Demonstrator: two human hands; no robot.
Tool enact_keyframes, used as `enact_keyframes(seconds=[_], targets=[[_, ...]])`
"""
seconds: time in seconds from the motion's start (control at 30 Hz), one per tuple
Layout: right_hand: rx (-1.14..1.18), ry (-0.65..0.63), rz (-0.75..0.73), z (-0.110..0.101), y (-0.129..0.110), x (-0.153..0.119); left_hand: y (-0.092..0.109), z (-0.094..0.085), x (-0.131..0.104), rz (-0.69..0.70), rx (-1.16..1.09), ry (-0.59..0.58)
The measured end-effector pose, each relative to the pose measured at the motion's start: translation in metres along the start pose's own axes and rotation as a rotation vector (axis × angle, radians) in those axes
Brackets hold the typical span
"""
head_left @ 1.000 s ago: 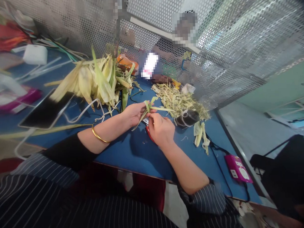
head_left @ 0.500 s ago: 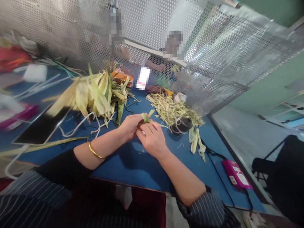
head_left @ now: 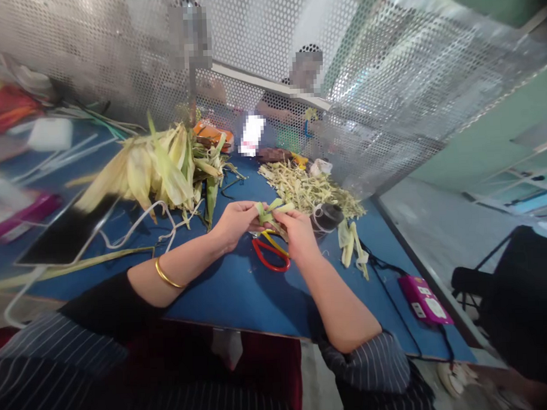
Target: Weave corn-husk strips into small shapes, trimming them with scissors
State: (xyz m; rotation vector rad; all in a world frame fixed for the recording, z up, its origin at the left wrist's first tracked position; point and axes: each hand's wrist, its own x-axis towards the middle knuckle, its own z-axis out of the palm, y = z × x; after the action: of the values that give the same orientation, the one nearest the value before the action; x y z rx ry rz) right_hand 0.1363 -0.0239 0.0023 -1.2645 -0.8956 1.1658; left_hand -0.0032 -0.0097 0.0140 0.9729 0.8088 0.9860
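Observation:
Between my two hands is a small piece of folded pale-green corn husk (head_left: 268,215), with strips sticking out to the upper right. My left hand (head_left: 239,223) pinches its left side between thumb and fingers. My right hand (head_left: 298,230) grips a strip of the same husk on the right. Under my hands, scissors (head_left: 270,256) with red and yellow handles lie on the blue table; their blades are mostly hidden. Close to my right hand stands a dark spool of thread (head_left: 330,216).
A heap of whole corn husks (head_left: 160,167) lies left, beside a dark tablet (head_left: 68,230) and white cable. Husk scraps (head_left: 309,186) are piled behind the spool. A magenta packet (head_left: 424,300) sits at the right edge. Perforated panels (head_left: 268,44) rise behind, with people beyond.
My right hand has shifted right and drawn a husk strip outward from the left hand. The scissors beneath, hidden before, now show. The view has shifted slightly.

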Motion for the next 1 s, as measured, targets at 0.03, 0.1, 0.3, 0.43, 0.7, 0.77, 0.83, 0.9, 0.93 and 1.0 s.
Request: enact_keyframes(seconds=[0.03, 0.1, 0.3, 0.43, 0.7, 0.77, 0.83, 0.9, 0.93, 1.0], targets=[[0.004, 0.012, -0.005, 0.001, 0.000, 0.000, 0.001, 0.000, 0.000, 0.005, 0.017, 0.002], [-0.016, 0.050, -0.041, 0.002, 0.001, -0.002, 0.001, -0.001, -0.001, 0.004, 0.041, 0.004], [-0.113, 0.099, -0.122, 0.003, 0.004, -0.002, 0.003, -0.006, 0.002, -0.078, 0.009, -0.073], [-0.127, 0.125, -0.139, 0.002, 0.004, 0.000, 0.005, -0.010, 0.004, -0.098, -0.058, -0.128], [-0.112, 0.070, -0.058, 0.003, 0.003, 0.000, -0.003, -0.005, 0.002, 0.046, 0.059, 0.010], [-0.184, -0.002, -0.058, 0.002, 0.002, -0.001, -0.003, -0.006, 0.004, 0.086, 0.066, 0.082], [-0.361, -0.036, -0.155, 0.000, 0.001, -0.003, -0.001, -0.008, 0.007, 0.107, 0.069, 0.166], [-0.624, -0.008, -0.384, -0.001, 0.000, -0.008, 0.000, -0.010, 0.009, 0.112, 0.077, 0.218], [-0.766, 0.013, -0.527, -0.001, 0.000, -0.012, 0.000, -0.011, 0.010, 0.116, 0.084, 0.223], [-1.017, 0.010, -0.790, 0.000, -0.002, -0.018, 0.000, -0.013, 0.009, 0.129, 0.102, 0.206]])
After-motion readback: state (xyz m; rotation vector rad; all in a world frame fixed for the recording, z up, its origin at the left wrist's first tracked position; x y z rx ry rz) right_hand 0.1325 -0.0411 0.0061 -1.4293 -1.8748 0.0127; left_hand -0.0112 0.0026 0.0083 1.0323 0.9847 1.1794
